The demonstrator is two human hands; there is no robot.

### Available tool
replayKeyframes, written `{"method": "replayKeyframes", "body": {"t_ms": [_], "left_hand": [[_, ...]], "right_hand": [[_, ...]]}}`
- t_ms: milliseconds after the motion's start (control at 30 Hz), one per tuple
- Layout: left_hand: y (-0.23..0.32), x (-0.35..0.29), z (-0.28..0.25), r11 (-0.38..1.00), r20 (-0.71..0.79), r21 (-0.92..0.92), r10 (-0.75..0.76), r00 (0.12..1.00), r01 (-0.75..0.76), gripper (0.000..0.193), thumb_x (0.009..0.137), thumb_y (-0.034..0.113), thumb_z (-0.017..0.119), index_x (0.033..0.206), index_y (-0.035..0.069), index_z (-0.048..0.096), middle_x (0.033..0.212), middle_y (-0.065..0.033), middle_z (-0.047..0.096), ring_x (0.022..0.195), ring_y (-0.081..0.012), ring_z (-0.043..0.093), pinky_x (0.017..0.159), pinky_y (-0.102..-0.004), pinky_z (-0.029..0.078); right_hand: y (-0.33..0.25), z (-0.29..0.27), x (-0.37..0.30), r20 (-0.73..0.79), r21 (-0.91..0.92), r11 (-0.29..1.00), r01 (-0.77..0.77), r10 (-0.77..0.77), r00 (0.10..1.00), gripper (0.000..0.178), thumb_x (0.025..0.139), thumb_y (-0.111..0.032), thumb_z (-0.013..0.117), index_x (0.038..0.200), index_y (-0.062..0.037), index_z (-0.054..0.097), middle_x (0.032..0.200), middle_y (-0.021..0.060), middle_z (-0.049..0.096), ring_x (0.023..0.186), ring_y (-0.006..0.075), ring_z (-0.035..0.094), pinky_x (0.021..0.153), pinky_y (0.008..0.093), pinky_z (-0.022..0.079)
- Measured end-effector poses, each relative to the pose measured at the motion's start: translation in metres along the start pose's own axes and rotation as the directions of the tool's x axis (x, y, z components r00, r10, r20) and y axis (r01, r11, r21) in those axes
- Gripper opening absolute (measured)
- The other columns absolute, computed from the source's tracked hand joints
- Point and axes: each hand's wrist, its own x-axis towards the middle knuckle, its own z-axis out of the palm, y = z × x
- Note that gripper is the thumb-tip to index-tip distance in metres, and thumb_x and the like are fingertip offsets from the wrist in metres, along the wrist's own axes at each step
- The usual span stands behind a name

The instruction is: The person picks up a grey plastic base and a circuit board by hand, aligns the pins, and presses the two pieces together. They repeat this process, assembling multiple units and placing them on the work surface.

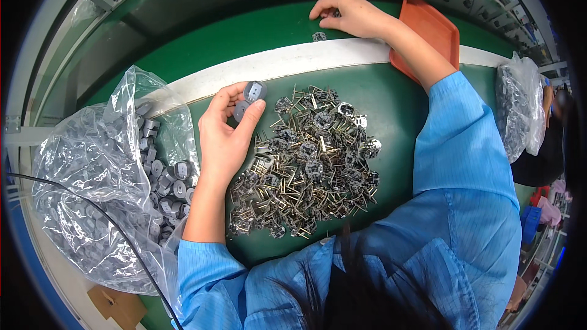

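Caps point(255, 91), grey, left of centre, pinched in left hand point(226, 123). Right hand point(351, 15), upper centre, fingers curled around small dark part point(335, 13). Pin-legged parts point(313, 162) heap mid-frame; black cable point(122, 234) crosses clear bag point(79, 165), left; right forearm point(420, 51) partly hides orange tray point(434, 27), upper right.

A green bench point(394, 113) with a white rim point(275, 69) is carrying a heap of black parts with metal pins point(312, 165) (quite a tangle). To its left a clear plastic bag point(85, 171) of grey round parts point(181, 170) is slumping open, while an orange tray point(433, 27) is lying across the rim.
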Motion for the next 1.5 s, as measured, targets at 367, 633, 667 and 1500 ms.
{"method": "replayKeyframes", "body": {"t_ms": [367, 633, 667, 1500], "left_hand": [[0.001, -0.002, -0.001, 1.0, -0.006, 0.011, 0.015, 1.0, -0.015, 0.03, 0.083, 0.01, 0.07, 0.108, -0.002, 0.06, 0.093, -0.0072, 0.066, 0.081, -0.01, 0.061, 0.074, -0.023, 0.048], [-0.002, -0.004, -0.003, 1.0, -0.009, 0.024, 0.02, 1.0, -0.02, 0.029, 0.082, 0.009, 0.07, 0.107, -0.002, 0.061, 0.092, -0.0074, 0.066, 0.081, -0.0105, 0.061, 0.075, -0.0243, 0.049], [0.0, -0.005, -0.004, 0.999, 0.038, 0.038, -0.015, 0.999, 0.013, 0.03, 0.084, 0.007, 0.068, 0.111, -0.003, 0.058, 0.098, -0.0066, 0.064, 0.088, -0.0107, 0.059, 0.08, -0.0237, 0.046], [0.001, -0.005, 0.001, 0.999, 0.017, 0.026, -0.032, 0.999, 0.031, 0.034, 0.082, 0.007, 0.071, 0.112, -0.002, 0.058, 0.095, -0.0058, 0.064, 0.085, -0.0101, 0.059, 0.079, -0.0228, 0.046]], "right_hand": [[-0.1, -0.029, -0.061, 0.282, 0.366, 0.928, -0.066, -0.043, 0.958, 0.023, 0.078, -0.011, 0.071, 0.099, -0.005, 0.065, 0.09, 0.0075, 0.063, 0.087, 0.0184, 0.061, 0.076, 0.0314, 0.051], [-0.015, -0.031, -0.026, 0.223, -0.195, 0.942, 0.273, -0.228, 0.948, 0.036, 0.075, 0.002, 0.062, 0.109, -0.0087, 0.065, 0.105, 0.0069, 0.054, 0.106, 0.0262, 0.05, 0.093, 0.0373, 0.044], [-0.01, -0.03, -0.024, 0.309, -0.153, 0.941, 0.303, -0.246, 0.919, 0.038, 0.075, 0.002, 0.062, 0.111, -0.0092, 0.065, 0.105, 0.0066, 0.054, 0.105, 0.0262, 0.051, 0.094, 0.0377, 0.044], [-0.003, -0.051, -0.007, 0.367, 0.391, 0.899, -0.198, 0.045, 0.929, 0.009, 0.081, -0.005, 0.064, 0.078, -0.0031, 0.056, 0.071, -0.0027, 0.056, 0.066, 0.0029, 0.049, 0.061, 0.021, 0.04]]}}
